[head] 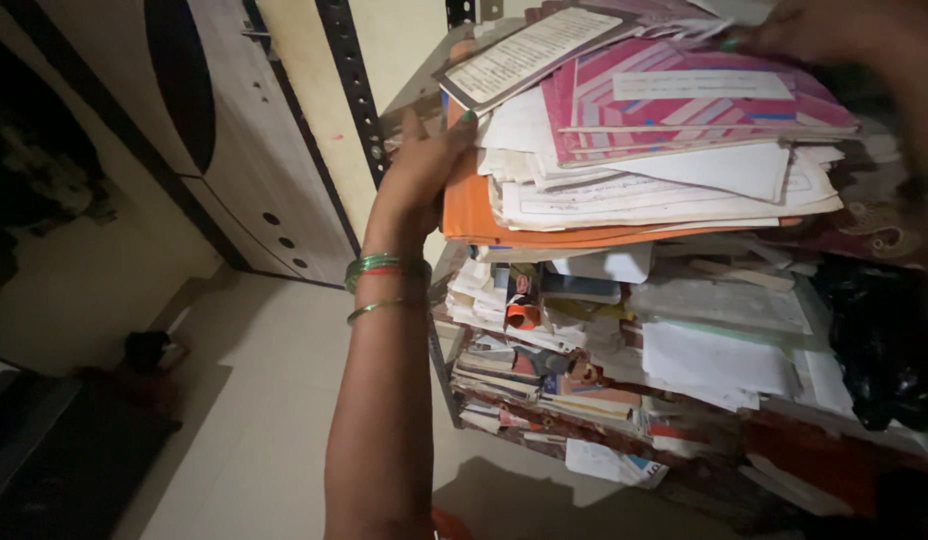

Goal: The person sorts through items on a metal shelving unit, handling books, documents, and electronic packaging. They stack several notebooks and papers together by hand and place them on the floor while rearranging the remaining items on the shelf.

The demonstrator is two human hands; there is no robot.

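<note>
My left hand (pixel 424 165) is pressed against the left edge of a tall stack of papers (pixel 654 170) on the upper shelf of a metal rack (pixel 439 330). The palm lies flat on the side of the stack, the fingers reaching up along it, so this grip is open and only touching, not closed round anything. Green and red bangles (pixel 384 268) sit on that wrist.

My right hand (pixel 844 35) shows at the top right, dim and partly cut off. Its fingertips rest on the top of the stack beside a pink striped booklet (pixel 684 95); I cannot tell how far that grip is closed.

Under the booklet lie loose white sheets, and at the bottom of the stack an orange folder (pixel 474 215), which my left hand touches. A grey-bordered printed card (pixel 529 55) sits on top at the far left.

On the shelf below, more papers and booklets (pixel 584 340) are heaped untidily, with a black bag (pixel 879 340) at the right. To the left of the rack stand a pale wall and a wooden cupboard (pixel 234 140), over a light tiled floor (pixel 244 420).
</note>
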